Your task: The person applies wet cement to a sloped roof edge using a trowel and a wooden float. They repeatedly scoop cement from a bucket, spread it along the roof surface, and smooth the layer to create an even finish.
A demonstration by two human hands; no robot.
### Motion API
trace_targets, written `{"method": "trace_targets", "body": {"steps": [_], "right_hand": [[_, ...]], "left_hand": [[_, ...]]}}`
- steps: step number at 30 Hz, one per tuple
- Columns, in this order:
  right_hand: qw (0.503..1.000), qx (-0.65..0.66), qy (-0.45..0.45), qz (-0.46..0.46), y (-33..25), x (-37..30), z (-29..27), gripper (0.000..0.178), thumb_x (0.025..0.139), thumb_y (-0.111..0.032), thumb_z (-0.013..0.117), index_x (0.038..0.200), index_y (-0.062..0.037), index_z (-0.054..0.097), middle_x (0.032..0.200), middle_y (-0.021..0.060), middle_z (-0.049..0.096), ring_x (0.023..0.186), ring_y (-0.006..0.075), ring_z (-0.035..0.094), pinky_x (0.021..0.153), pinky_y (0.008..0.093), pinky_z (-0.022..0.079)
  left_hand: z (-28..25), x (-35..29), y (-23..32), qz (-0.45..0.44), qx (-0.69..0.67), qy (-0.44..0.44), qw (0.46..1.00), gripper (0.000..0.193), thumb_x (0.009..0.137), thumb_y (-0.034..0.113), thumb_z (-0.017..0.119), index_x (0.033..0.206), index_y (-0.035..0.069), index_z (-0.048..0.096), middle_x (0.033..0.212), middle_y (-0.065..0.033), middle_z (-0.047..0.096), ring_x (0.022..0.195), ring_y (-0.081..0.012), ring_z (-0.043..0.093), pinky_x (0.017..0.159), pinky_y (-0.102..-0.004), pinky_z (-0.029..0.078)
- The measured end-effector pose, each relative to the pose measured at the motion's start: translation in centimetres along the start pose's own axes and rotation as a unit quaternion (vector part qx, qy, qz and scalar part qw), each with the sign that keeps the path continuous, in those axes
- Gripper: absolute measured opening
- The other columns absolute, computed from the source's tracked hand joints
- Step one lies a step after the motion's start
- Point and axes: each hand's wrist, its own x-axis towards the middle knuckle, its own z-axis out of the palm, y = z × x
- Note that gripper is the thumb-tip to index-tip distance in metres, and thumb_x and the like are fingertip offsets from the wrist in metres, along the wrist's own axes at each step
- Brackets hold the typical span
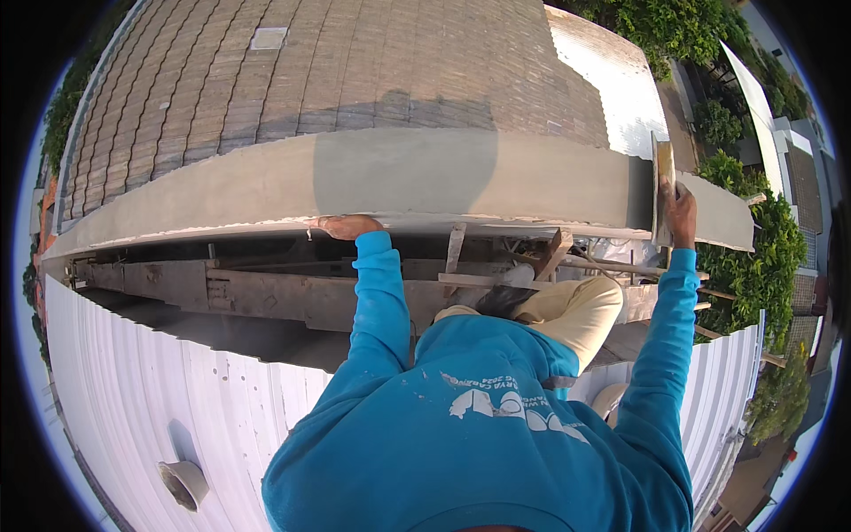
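A long cement-coated ledge (550, 184) runs across in front of me, with a rough lip along its near edge. My left hand (350, 227) grips that near edge left of the middle, its fingers partly hidden. Far out to the right, my right hand (681, 215) is closed round a plastering float (663, 177). The float stands across the ledge, its flat plate towards the left, close to or against the cement surface. A dark strip of shadow lies on the cement just left of it.
A tiled roof (355, 62) rises beyond the ledge. Below it are wooden planks (257, 297) and props (554, 254), where I sit or crouch. White corrugated sheeting (160, 381) lies behind me, with a bucket-like container (184, 485) on it. Trees (753, 284) stand at the right.
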Motion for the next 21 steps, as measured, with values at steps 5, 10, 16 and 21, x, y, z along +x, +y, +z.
{"method": "trace_targets", "body": {"steps": [5,10,16,21], "right_hand": [[0.996,-0.029,-0.036,-0.080,-16.6,-5.8,6.7,0.060,0.093,-0.052,0.058,0.088,0.0072,0.061,0.071,0.0277,0.058,0.067,0.0440,0.058,0.065,0.0482,0.045],[0.978,0.016,-0.048,-0.202,-28.4,-11.0,12.7,0.048,0.093,-0.042,0.063,0.098,0.0049,0.064,0.074,0.0259,0.061,0.066,0.0407,0.058,0.065,0.0458,0.047],[0.949,0.112,-0.122,-0.268,-41.3,-17.6,19.8,0.047,0.089,-0.039,0.066,0.099,0.0074,0.064,0.092,0.0246,0.064,0.083,0.0408,0.064,0.075,0.0473,0.051],[0.892,0.202,-0.300,-0.270,-46.1,-20.7,21.1,0.051,0.089,-0.042,0.064,0.105,0.0061,0.062,0.104,0.0248,0.062,0.106,0.0398,0.058,0.094,0.0471,0.044]], "left_hand": [[-1.2,-0.3,2.3,-0.106,-0.158,-0.040,0.981,0.059,0.104,0.033,0.032,0.147,-0.008,0.026,0.135,-0.0260,0.050,0.112,-0.0325,0.056,0.095,-0.0405,0.052],[-1.5,0.0,1.7,-0.120,-0.194,-0.035,0.973,0.057,0.104,0.033,0.032,0.143,-0.008,0.030,0.131,-0.0257,0.052,0.109,-0.0327,0.057,0.093,-0.0410,0.053],[-2.0,-0.8,1.9,-0.136,-0.209,-0.072,0.966,0.055,0.104,0.034,0.033,0.139,-0.009,0.034,0.127,-0.0253,0.054,0.104,-0.0330,0.058,0.091,-0.0417,0.054],[-3.4,-2.0,1.5,-0.161,-0.212,-0.098,0.959,0.054,0.104,0.034,0.033,0.136,-0.009,0.037,0.124,-0.0251,0.056,0.101,-0.0333,0.059,0.089,-0.0422,0.055]]}}
